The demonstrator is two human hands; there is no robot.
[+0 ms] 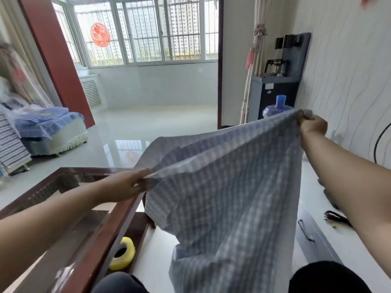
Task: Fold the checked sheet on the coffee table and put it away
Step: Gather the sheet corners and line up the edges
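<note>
Head view: both hands, left hand [124, 185] and right hand [313, 124], are pinching the blue-grey checked cotton sheet [228, 197] spread in the air beside the glass-topped wooden bench [118, 216]; folding is barely starting, storing is remaining.

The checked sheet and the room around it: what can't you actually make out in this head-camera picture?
- Checked sheet: its lower end runs past the bottom edge of the head view.
- Water bottle: lower part hidden behind the sheet.
- Fingertips of the left hand and right hand: tucked into the cloth.
- Items far left: blurred, cut off by the edge.
</note>
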